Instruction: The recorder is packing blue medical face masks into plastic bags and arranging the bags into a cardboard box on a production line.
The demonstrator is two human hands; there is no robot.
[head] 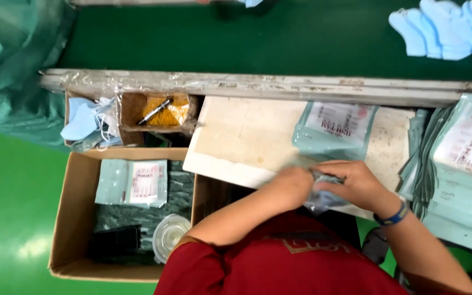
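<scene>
— What have your hands got, there at the near edge of the pale board [236, 136]?

— Your left hand [290, 186] and right hand [356, 183] are both closed on one crinkled clear plastic pouch [323, 196]; it sits between them, glossy and soft.

— And beyond them on the board?

— A flat teal packet [334, 128] with a white label; right of the board, a fanned stack of the same packets [460, 180]; left of it, an open cardboard box [72, 218].

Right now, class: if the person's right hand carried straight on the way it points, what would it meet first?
The right hand points leftward at the left hand, so it would probably meet that first, with the packet held between them. Depth is unclear.
</scene>
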